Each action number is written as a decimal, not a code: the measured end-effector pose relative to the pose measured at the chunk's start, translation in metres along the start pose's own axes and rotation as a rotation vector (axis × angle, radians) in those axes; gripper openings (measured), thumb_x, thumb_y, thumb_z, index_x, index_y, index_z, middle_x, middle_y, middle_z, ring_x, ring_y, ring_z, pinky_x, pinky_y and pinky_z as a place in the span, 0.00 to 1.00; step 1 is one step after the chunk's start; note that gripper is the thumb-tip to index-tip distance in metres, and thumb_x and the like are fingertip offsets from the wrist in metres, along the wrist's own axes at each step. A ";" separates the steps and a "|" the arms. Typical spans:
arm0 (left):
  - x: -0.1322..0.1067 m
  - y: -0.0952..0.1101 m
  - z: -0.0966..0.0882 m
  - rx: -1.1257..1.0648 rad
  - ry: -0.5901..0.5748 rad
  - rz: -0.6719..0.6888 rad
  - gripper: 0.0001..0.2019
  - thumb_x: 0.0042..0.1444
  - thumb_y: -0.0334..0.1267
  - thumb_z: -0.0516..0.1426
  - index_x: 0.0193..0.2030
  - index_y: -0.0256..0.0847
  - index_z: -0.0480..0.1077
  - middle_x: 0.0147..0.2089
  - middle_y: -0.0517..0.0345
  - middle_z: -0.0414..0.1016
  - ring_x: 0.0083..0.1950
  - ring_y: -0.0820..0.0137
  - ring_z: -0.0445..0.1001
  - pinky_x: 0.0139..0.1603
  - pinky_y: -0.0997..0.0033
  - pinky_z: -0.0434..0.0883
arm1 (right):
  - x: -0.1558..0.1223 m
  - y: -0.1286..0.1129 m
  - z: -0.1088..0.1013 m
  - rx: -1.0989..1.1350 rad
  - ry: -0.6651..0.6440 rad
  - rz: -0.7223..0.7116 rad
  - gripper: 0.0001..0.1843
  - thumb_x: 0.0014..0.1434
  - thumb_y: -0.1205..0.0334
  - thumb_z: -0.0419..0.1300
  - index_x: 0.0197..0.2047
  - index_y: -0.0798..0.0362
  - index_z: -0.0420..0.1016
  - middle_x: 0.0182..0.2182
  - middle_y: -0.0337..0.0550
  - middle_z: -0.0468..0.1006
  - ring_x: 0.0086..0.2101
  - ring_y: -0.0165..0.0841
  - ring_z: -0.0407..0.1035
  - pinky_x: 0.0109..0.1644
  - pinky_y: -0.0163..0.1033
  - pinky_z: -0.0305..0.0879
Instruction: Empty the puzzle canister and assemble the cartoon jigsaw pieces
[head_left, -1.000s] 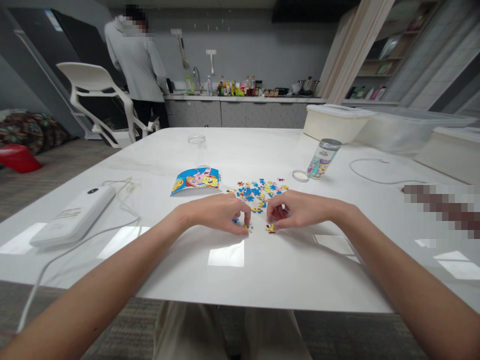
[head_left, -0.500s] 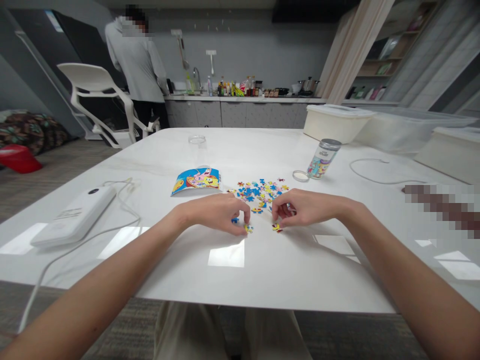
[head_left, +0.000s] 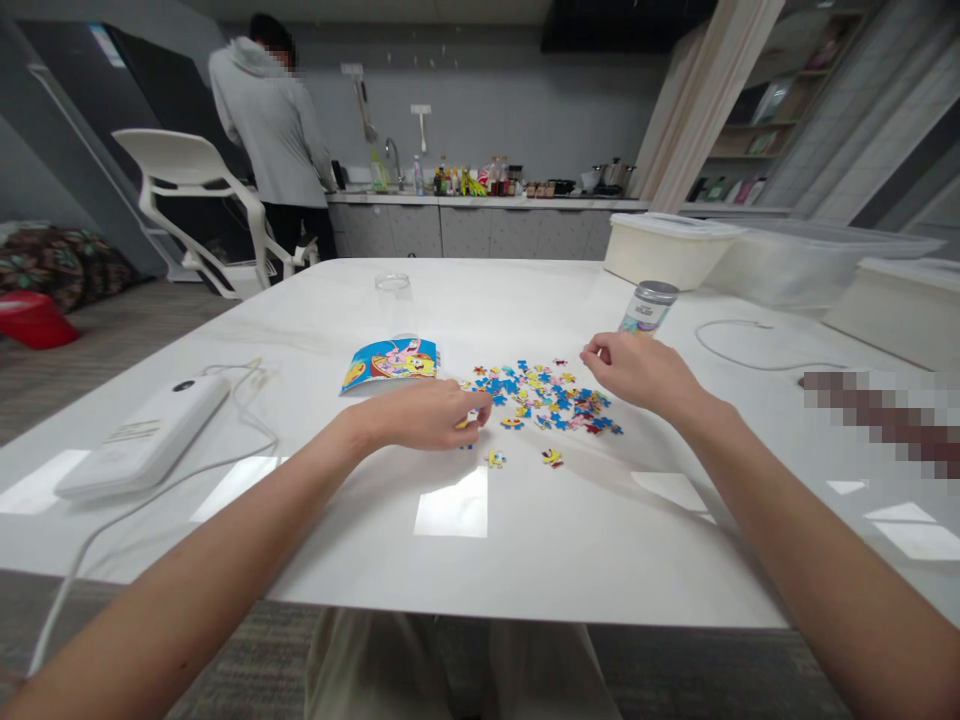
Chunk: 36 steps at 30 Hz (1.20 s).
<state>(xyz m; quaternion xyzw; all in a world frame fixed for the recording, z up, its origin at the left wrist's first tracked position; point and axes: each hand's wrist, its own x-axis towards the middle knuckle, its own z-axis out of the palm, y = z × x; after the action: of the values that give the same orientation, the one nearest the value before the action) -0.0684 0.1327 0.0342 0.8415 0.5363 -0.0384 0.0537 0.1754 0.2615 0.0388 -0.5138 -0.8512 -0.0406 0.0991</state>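
Jigsaw pieces [head_left: 540, 400] lie mostly in a loose heap on the white table [head_left: 525, 550], two lying apart and none visibly joined; left hand [head_left: 424, 415] has fingers seemingly pinching a yellow piece [head_left: 466, 422] at the heap's edge, while right hand [head_left: 640, 372] has fingers released, hovering beyond it.

1 left hand [head_left: 421, 415] and 1 right hand [head_left: 639, 372] are seen, and 1 co-worker [head_left: 266, 120] is visible in the background. Roughly 60 jigsaw puzzle pieces [head_left: 536, 398] are counted in the main scatter, though the exact figure cannot be fixed from this view. 2 separate puzzle pieces [head_left: 495, 458] are counted apart from it. 1 printed puzzle pouch [head_left: 390, 365], 1 glass tumbler [head_left: 394, 300], 1 canister [head_left: 649, 305], 1 white power bank [head_left: 142, 437], 1 white chair [head_left: 187, 170] and 3 storage boxes [head_left: 667, 250] are also counted.
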 end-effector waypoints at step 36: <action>0.000 -0.019 -0.001 0.258 -0.032 -0.280 0.14 0.60 0.34 0.45 0.35 0.38 0.72 0.32 0.48 0.77 0.31 0.64 0.74 0.29 0.68 0.61 | -0.001 -0.003 0.013 0.113 -0.163 -0.173 0.10 0.58 0.63 0.56 0.37 0.52 0.79 0.37 0.47 0.80 0.36 0.39 0.72 0.33 0.38 0.58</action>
<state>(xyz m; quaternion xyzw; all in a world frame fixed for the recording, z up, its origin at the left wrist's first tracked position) -0.0858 0.1412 0.0342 0.7578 0.6378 -0.1272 -0.0518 0.1717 0.2614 0.0256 -0.4337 -0.8984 0.0411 0.0546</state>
